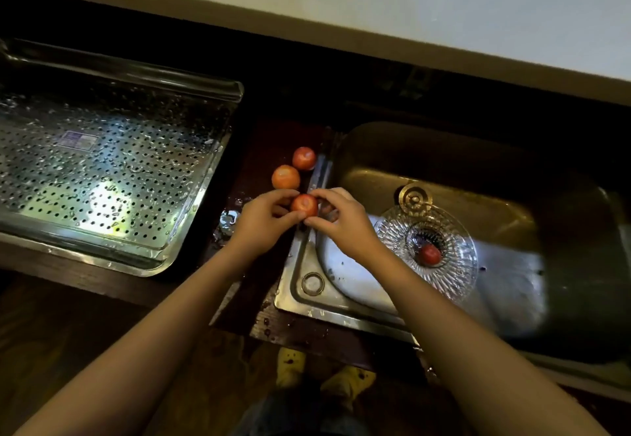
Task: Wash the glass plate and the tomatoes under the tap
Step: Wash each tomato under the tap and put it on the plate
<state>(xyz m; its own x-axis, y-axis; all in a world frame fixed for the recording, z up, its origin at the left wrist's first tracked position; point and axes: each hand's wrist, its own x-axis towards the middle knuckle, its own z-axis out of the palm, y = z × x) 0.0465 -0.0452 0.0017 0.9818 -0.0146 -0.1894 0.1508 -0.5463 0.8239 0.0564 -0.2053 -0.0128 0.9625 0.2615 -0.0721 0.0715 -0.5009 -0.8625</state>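
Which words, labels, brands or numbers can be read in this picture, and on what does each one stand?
Bluish label on the perforated steel tray: too blurred to read.
No other text shows: none on the sink, the glass plate or the tomatoes.

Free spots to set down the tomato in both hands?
Free: the perforated tray, bare; sink floor between its left wall and the glass plate, and right of the plate. Crowded: counter strip between tray and sink, with two tomatoes and the hands.
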